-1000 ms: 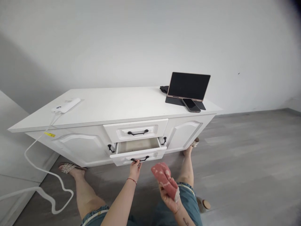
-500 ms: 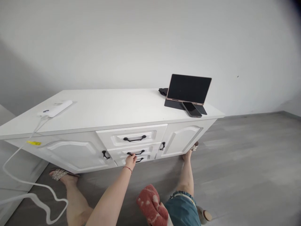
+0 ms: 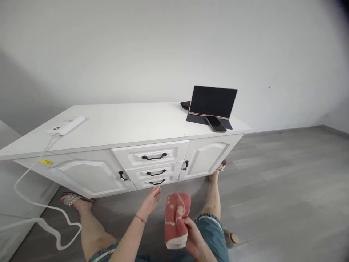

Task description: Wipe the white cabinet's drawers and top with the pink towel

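Observation:
A folded red cloth with white markings, like a small towel, is gripped in my right hand above my right thigh. To its left my left hand is empty, its fingers apart, just below the bottom drawer. Three drawers stand stacked in the middle of the white cabinet, all closed. The top handle, middle handle and bottom handle are black. Neither hand touches them.
On the cabinet top stand a tablet-like screen, a phone and a dark item behind. A white power strip lies at left, its cable hanging down. A jar-like object is by my right leg.
My left hand has let go of the middle drawer's handle and drawn back toward me. The right hand has raised the red cloth into fuller view.

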`<state>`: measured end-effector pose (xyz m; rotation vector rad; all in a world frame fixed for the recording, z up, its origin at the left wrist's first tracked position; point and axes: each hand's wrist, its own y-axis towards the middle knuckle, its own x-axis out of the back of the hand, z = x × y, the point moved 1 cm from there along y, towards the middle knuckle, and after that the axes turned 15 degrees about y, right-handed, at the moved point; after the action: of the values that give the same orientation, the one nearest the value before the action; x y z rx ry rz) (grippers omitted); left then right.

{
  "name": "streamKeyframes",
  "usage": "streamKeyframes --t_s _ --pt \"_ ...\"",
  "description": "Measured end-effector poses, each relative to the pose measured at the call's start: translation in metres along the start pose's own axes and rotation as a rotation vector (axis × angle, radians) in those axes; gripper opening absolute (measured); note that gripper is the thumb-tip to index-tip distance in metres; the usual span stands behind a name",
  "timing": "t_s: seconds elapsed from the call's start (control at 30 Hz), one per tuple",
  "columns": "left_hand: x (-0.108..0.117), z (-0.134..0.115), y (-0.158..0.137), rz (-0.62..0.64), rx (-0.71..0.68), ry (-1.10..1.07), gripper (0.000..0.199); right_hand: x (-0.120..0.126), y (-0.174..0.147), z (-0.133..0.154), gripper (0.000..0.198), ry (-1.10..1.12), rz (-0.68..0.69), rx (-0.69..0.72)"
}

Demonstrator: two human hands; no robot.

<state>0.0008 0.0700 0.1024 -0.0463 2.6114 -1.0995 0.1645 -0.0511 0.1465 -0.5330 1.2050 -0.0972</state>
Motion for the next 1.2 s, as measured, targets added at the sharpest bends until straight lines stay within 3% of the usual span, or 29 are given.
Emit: streamKeyframes --t_s 0.07,0.13,0.2,0.27,0.33,0.4,0.5,0.7,0.93,1.03,1.2 --pt "0.005 0.013 -0.049 0.103 -0.054 0.006 0.024 -0.005 -0.004 -0.014 0.022 0.06 0.02 0.036" --pt "0.004 0.019 -0.099 0.312 -0.188 0.029 0.037 -0.015 -0.006 -0.013 0.028 0.036 0.059 0.054" --pt "0.001 0.019 -0.14 0.43 -0.282 0.031 0.041 -0.027 -0.009 -0.008 0.029 -0.022 0.118 0.038" --pt "-0.004 0.017 -0.168 0.409 -0.313 0.036 0.038 -0.037 -0.015 -0.005 0.03 -0.072 0.184 -0.006" --pt "-0.007 0.014 -0.184 0.291 -0.344 0.045 0.034 -0.045 -0.025 -0.004 0.033 -0.113 0.234 -0.026" --pt "-0.009 0.011 -0.193 0.169 -0.382 0.026 0.036 -0.05 -0.035 -0.003 0.038 -0.129 0.261 0.006" --pt "-0.011 0.01 -0.202 0.095 -0.34 -0.064 0.043 -0.053 -0.046 -0.001 0.047 -0.115 0.278 0.079" --pt "-0.012 0.016 -0.217 0.068 -0.135 -0.229 0.032 -0.051 -0.053 -0.002 0.038 -0.2 0.199 0.104" --pt "-0.008 0.01 -0.232 0.037 0.017 -0.362 0.021 -0.054 -0.051 0.0 0.036 -0.465 0.153 0.309" --pt "-0.008 0.006 -0.235 0.06 0.044 -0.374 0.023 -0.054 -0.053 -0.002 0.04 -0.467 0.129 0.225" --pt "-0.01 0.004 -0.238 0.111 0.002 -0.347 0.039 -0.055 -0.056 -0.015 0.052 -0.344 -0.03 -0.034"
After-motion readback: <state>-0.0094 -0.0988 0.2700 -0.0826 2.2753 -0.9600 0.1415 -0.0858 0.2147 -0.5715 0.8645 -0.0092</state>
